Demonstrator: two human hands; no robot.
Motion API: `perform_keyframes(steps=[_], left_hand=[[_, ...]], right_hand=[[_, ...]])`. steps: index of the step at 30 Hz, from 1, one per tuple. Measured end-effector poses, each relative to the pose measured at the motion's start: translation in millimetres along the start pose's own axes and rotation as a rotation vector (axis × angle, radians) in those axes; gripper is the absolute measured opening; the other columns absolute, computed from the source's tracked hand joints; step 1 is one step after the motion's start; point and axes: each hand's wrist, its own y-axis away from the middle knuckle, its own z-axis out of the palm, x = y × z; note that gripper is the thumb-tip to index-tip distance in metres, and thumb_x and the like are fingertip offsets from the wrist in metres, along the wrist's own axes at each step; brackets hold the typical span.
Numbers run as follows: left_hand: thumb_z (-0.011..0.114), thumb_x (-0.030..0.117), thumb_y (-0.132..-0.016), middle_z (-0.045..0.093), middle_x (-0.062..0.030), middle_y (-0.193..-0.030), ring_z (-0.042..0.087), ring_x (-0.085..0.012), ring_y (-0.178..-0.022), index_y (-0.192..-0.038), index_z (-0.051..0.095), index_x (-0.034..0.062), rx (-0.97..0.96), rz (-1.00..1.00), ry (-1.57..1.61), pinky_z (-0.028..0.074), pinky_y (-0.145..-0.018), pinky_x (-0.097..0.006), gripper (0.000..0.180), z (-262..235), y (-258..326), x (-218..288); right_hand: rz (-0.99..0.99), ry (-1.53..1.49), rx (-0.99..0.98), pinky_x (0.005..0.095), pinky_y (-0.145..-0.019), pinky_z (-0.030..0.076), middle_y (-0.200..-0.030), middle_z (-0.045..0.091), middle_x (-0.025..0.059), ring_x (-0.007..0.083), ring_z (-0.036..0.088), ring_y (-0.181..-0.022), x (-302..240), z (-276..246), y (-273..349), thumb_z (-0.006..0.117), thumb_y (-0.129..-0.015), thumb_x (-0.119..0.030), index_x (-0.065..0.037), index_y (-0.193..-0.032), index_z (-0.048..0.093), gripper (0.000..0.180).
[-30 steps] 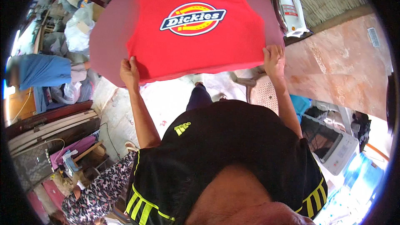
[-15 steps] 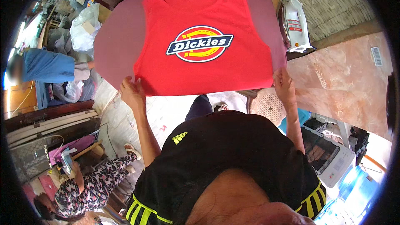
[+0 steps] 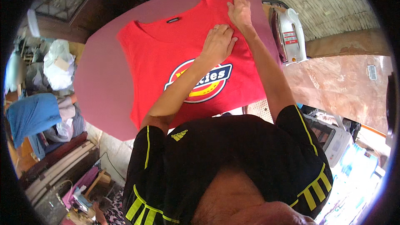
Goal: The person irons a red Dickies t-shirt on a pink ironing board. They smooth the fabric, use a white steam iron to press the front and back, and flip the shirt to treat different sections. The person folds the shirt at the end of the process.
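Observation:
A red sleeveless shirt (image 3: pixel 166 35) with a printed oval logo on its chest lies spread on a maroon-covered ironing board (image 3: pixel 104 71), its neckline toward the far side. My left hand (image 3: pixel 218 42) rests palm down on the shirt just above the logo, fingers apart and slightly bent. Farther off, my right hand (image 3: pixel 240 13) lies on the right shoulder of the shirt near the armhole edge, its fingers stretched out. My left forearm covers part of the logo. The shirt's near hem hangs over the board's front edge, partly hidden by my left arm and body.
A white iron (image 3: pixel 293 35) stands on a rest at the board's right end. Beyond it is a pinkish stone-patterned surface (image 3: pixel 337 87). Plastic bags (image 3: pixel 60 64) and a blue cloth (image 3: pixel 33 116) are piled at left. Another person's patterned clothing (image 3: pixel 114 208) shows at lower left.
Both hands have left the shirt's near hem corners and reached forward to its right shoulder area. The shirt now sits nearer me and slightly turned on the board.

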Motion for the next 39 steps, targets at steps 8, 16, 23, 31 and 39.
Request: perform_keyframes(steps=[8, 16, 23, 31, 39], left_hand=[[0.064, 0.022, -0.089, 0.06, -0.0191, -0.11, 0.056, -0.0368, -0.105, -0.107, 0.062, -0.0022, 0.161, 0.046, -0.344, 0.045, -0.088, -0.047, 0.031, 24, -44, -32], [0.05, 0.047, -0.093, 0.034, -0.0201, -0.154, 0.031, -0.0416, -0.142, -0.146, 0.04, 0.0009, -0.109, -0.045, -0.507, 0.023, -0.115, -0.057, 0.071, 13, -47, -53], [0.046, 0.039, -0.096, 0.033, -0.0183, -0.155, 0.03, -0.0407, -0.142, -0.147, 0.041, 0.005, -0.14, -0.013, -0.591, 0.022, -0.115, -0.056, 0.061, 17, -51, -55], [0.051, 0.033, -0.096, 0.045, -0.0172, -0.142, 0.04, -0.0376, -0.133, -0.133, 0.052, 0.0064, -0.06, -0.015, -0.54, 0.031, -0.108, -0.053, 0.046, 20, -47, -61], [0.058, 0.04, -0.093, 0.047, -0.0156, -0.139, 0.044, -0.0362, -0.123, -0.131, 0.052, 0.0073, 0.133, 0.031, -0.551, 0.032, -0.101, -0.059, 0.05, 14, -78, -78]], right_hand=[[-0.068, -0.144, -0.196, 0.0472, -0.078, 0.052, -0.101, 0.067, 0.0259, 0.0413, 0.066, -0.088, 34, 15, -28, 0.063, -0.093, -0.026, 0.0, -0.113, 0.061, 0.033], [-0.083, 0.255, 0.193, 0.048, -0.089, 0.048, -0.108, 0.062, 0.0236, 0.0419, 0.059, -0.104, 20, -170, 5, 0.068, -0.086, -0.011, 0.001, -0.112, 0.062, 0.03], [0.338, 0.088, -0.225, 0.0501, -0.079, 0.05, -0.099, 0.063, 0.0254, 0.0451, 0.062, -0.091, 140, -203, 43, 0.07, -0.087, -0.025, -0.001, -0.118, 0.058, 0.04], [0.358, 0.061, -0.313, 0.0438, -0.066, 0.051, -0.087, 0.069, 0.0228, 0.0308, 0.069, -0.078, 63, -245, 24, 0.069, -0.089, -0.033, -0.001, -0.106, 0.066, 0.036], [0.243, 0.011, -0.304, 0.0433, -0.067, 0.057, -0.085, 0.069, 0.0237, 0.0385, 0.071, -0.078, -46, -275, 98, 0.069, -0.09, -0.026, -0.005, -0.124, 0.059, 0.041]])
